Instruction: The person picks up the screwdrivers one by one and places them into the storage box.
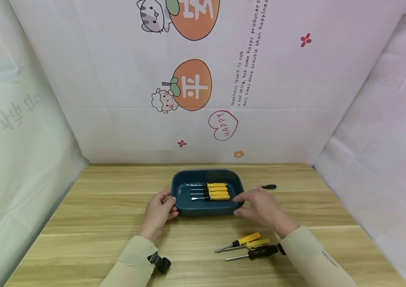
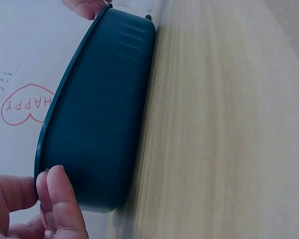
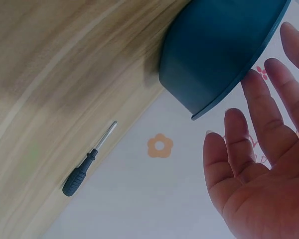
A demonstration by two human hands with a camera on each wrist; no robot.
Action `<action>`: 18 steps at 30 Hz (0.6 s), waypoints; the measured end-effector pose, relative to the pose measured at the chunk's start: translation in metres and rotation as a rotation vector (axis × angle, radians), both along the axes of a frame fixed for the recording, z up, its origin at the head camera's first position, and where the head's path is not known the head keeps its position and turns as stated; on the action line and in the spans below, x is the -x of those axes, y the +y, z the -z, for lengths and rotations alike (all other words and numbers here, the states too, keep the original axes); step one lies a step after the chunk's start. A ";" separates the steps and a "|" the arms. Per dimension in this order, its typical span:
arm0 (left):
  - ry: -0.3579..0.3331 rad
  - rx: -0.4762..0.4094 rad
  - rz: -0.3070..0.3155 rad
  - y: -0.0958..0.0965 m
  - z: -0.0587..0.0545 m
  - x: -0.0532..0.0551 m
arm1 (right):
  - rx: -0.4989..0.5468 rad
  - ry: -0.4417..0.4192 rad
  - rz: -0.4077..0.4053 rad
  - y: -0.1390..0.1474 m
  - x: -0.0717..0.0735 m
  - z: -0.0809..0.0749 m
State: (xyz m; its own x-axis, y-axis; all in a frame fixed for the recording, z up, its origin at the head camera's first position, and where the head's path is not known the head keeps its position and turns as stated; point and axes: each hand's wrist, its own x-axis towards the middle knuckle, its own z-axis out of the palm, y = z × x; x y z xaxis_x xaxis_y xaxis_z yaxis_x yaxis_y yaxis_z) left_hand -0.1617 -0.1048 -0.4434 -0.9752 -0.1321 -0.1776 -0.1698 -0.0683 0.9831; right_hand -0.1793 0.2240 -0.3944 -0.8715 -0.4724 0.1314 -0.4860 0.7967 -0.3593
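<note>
A dark blue rectangular plastic box [image 1: 203, 212] rests on the table, with several yellow-and-black screwdrivers [image 1: 219, 190] lying side by side in it. My left hand [image 1: 160, 211] pinches the box's left end, thumb over the rim and fingers against the outer wall, as the left wrist view also shows. At the right end, my right hand [image 1: 258, 205] has its thumb and fingers spread around the rim. In the right wrist view its fingers [image 3: 261, 104] are loosely extended beside the box wall [image 3: 214, 55].
Nearer the front, two yellow-handled screwdrivers [image 1: 247, 239] and a black-handled screwdriver [image 1: 262, 252] lie on the wooden table [image 1: 117, 191], by my right forearm. A small black screwdriver [image 1: 269, 186] lies behind my right hand. Printed white sheeting [image 1: 278, 131] stands at the back and sides.
</note>
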 end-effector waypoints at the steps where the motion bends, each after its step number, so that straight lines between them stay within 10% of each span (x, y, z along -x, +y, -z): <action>1: 0.000 0.001 0.001 0.000 0.000 0.000 | 0.002 0.007 -0.015 0.001 -0.001 0.000; 18: 0.004 0.008 0.006 -0.001 -0.001 -0.001 | 0.040 0.032 -0.046 0.013 -0.014 0.000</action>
